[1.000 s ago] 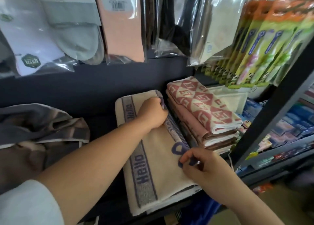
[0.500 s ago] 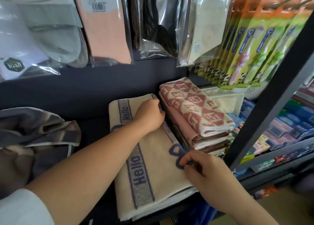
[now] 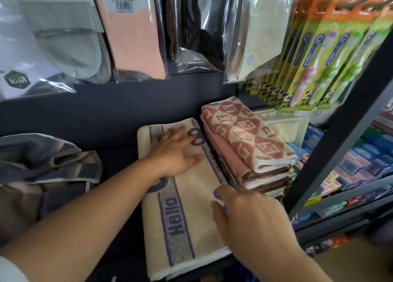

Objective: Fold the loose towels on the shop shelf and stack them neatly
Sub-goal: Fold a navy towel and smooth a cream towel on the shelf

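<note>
Released since half a second ago: my right hand (image 3: 244, 215), nearest the camera, no longer pinches the near right edge of the Hello towel (image 3: 197, 188) and now lies on it with fingers loosely extended. My left hand (image 3: 176, 156), which was curled at the towel's far right corner, has spread flat over its far half, palm down, holding nothing. Folded lengthwise, the Hello towel lies on the shelf (image 3: 114, 156) with its near end at the front lip. Step in hand, as I judge it: pressing and smoothing the finished fold. Just beside the towel's right edge stands the stack of folded towels (image 3: 251, 137), with a pink-patterned piece on top. To the towel's left, apart across the dark shelf board, the loose towel (image 3: 42, 164) lies crumpled and unfolded. Next move, in my judgement: lift the Hello towel level with both hands onto the stack, edges aligned, then turn to the loose one. Beyond and above the towel hang sock packs (image 3: 131, 37) and toothbrush packs (image 3: 319, 58).
</note>
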`<action>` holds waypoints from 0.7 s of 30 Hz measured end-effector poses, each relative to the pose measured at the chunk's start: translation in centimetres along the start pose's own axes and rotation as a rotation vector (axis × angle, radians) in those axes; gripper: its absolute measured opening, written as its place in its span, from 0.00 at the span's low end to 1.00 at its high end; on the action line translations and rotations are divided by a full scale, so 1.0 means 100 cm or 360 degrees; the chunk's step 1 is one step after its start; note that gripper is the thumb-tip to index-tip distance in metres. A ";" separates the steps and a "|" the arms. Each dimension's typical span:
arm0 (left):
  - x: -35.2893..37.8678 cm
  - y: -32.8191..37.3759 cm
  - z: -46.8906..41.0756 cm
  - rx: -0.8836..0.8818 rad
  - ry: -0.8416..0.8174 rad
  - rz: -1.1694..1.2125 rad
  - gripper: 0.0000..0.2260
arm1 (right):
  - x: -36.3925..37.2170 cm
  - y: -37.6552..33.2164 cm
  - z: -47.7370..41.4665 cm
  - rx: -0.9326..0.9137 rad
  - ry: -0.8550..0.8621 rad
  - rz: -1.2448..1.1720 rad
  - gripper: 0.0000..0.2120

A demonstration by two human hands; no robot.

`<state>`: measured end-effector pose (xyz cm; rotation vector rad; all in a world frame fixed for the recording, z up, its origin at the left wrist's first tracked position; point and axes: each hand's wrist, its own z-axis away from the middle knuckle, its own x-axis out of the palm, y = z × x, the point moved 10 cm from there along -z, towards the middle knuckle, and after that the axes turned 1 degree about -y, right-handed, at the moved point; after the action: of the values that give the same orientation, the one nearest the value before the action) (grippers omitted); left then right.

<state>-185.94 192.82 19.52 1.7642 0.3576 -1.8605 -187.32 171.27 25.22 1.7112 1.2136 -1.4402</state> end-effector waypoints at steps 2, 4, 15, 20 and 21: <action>0.016 0.004 -0.003 0.0009 -0.0102 -0.0051 0.36 | 0.003 -0.020 -0.008 -0.0078 0.0108 -0.0084 0.19; 0.021 0.007 -0.007 0.0021 -0.0135 -0.0083 0.37 | 0.038 -0.032 -0.017 -0.0103 -0.0147 -0.0145 0.30; 0.019 -0.010 -0.028 -0.0078 -0.0217 -0.0034 0.46 | 0.087 -0.018 -0.011 -0.0032 -0.0577 -0.0149 0.50; -0.006 -0.018 -0.024 0.0044 0.0100 0.0206 0.36 | 0.081 -0.007 -0.005 -0.0137 -0.0425 -0.0212 0.44; -0.017 -0.028 -0.017 0.0033 0.0296 0.0320 0.33 | 0.077 -0.005 -0.001 -0.0166 -0.0371 -0.0263 0.42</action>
<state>-186.07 196.39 20.56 1.9176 0.2207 -1.5716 -187.78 173.63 17.85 1.3578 1.2993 -1.5930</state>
